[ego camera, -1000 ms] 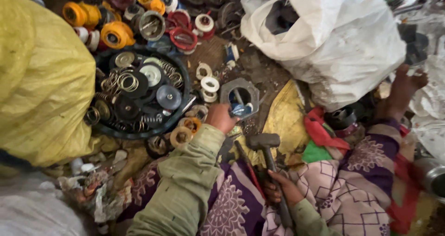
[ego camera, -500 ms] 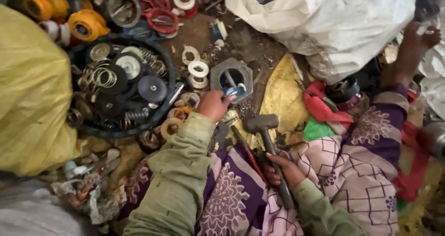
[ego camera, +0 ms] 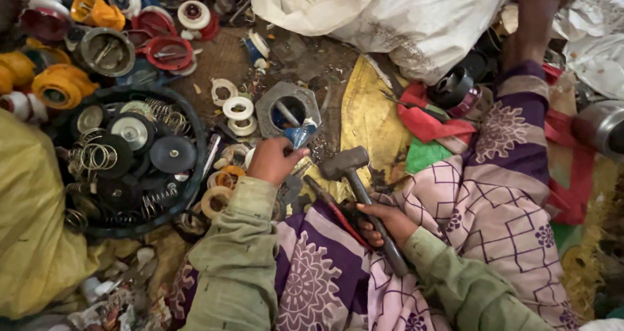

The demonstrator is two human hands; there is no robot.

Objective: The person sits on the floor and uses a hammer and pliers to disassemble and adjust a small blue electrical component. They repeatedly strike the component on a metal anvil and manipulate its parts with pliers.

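Note:
My left hand (ego camera: 273, 160) pinches a small blue plastic part (ego camera: 301, 134) and holds it at the edge of a grey octagonal metal block (ego camera: 288, 108) with a round hole and a metal pin standing in it. My right hand (ego camera: 382, 220) grips the handle of a hammer (ego camera: 346, 162), whose grey head rests low just right of the block. Both arms wear olive sleeves. I sit on the ground with purple and pink patterned cloth over my legs.
A round black tray (ego camera: 192, 181) of springs, discs and black caps lies at left. Yellow (ego camera: 60, 84), red (ego camera: 168, 50) and white (ego camera: 238, 107) plastic rings litter the top left. A white sack (ego camera: 416, 12) sits at top, a yellow sack (ego camera: 29, 240) at left.
The view has shifted and drawn closer. My left hand stays on the blue part at the block. The hammer head remains low beside it in my right hand.

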